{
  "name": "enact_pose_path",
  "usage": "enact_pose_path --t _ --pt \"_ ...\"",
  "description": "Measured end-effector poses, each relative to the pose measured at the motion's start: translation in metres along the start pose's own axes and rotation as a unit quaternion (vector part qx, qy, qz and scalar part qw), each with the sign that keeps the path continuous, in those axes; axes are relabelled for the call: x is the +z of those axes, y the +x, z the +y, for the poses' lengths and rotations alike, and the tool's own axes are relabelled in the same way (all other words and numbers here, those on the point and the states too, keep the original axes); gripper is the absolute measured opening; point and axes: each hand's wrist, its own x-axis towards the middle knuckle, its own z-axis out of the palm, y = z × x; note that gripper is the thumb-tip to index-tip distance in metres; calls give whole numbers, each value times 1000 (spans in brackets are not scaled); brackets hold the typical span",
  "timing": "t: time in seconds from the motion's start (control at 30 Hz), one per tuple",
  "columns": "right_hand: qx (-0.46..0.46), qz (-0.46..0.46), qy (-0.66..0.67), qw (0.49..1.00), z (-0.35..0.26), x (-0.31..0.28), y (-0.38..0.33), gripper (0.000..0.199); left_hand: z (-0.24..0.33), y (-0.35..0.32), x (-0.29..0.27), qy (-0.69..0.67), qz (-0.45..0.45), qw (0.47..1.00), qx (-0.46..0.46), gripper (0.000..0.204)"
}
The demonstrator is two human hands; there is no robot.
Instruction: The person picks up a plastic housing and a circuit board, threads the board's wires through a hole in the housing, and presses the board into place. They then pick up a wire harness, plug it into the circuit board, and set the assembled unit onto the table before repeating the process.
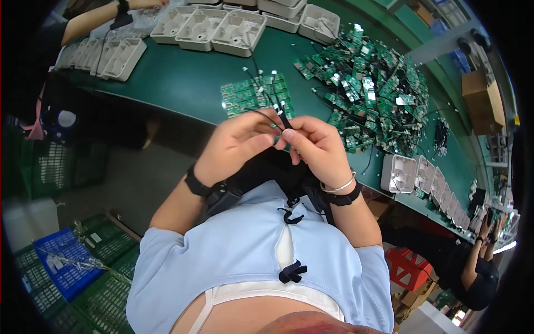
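Observation:
Close in front of my body, both hands meet over the near edge of the green table. My right hand (318, 146) pinches a small bundle of thin black cables (282, 116) between thumb and fingers. White connectors show at the cable ends. My left hand (239, 143) has its fingers curled in from the other side, at a black wire that runs into the same bundle; the fingertips are partly hidden. Just beyond the hands, a panel of joined green circuit boards (239, 96) lies flat, and cables with white plugs stretch across it.
A large heap of green circuit boards (370, 92) with cables covers the table at right. Pale plastic housings stand in rows at the back (239, 33), far left (125, 58) and right (399, 173). Crates (67, 261) sit lower left. Other people work at both sides.

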Motion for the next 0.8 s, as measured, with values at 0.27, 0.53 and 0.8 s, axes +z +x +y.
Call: enact_pose_path --t 0.27,0.53,0.8 --pt "30 -37 -172 984 -4 25 8 28 -7 -2 -22 1 -7 1000 22 26" --pt "-14 -81 -55 995 12 29 20 32 -4 -25 -67 -119 131 983 -53 26" --pt "-221 -75 -268 935 6 49 46 32 -2 -35 -81 -90 110 986 -83 26"
